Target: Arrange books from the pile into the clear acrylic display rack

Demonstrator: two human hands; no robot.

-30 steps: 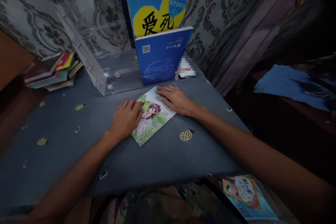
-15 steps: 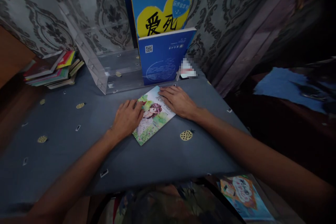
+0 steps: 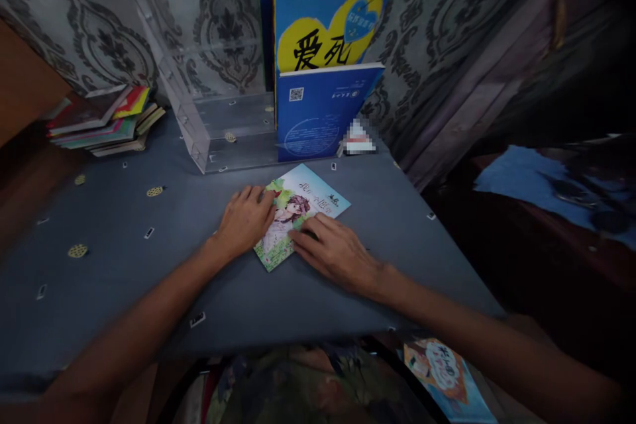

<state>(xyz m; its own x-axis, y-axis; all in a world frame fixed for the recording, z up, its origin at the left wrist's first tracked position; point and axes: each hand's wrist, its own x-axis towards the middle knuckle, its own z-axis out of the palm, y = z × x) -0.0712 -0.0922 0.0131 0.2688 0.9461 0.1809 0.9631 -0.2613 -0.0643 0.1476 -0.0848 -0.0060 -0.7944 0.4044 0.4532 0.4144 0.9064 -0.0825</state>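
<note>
A thin book (image 3: 314, 193) lies at a slant on the grey tablecloth, its cover showing a drawn figure, green leaves and a pale blue top. Along its left edge rests my left hand (image 3: 247, 215), palm down, fingers extended onto the cover. My right hand (image 3: 338, 250) lies over the lower right edge, fingers slightly bent and apart, their tips on the lower part of the cover. Neither hand grips anything. Just behind the book, a clear acrylic rack (image 3: 199, 146) holds upright books, with a blue one (image 3: 318, 112) in front.
A pile of books (image 3: 104, 122) sits at the back left. The patterned curtain (image 3: 223, 26) hangs behind the table (image 3: 149, 278). A blurred-out white item (image 3: 360, 139) stands right of the rack. Below the table's front edge lies another colourful book (image 3: 447, 374).
My right hand has moved down the book from its upper right edge to its lower right side, uncovering the title. My left hand stays on the left edge. The view has shifted slightly.
</note>
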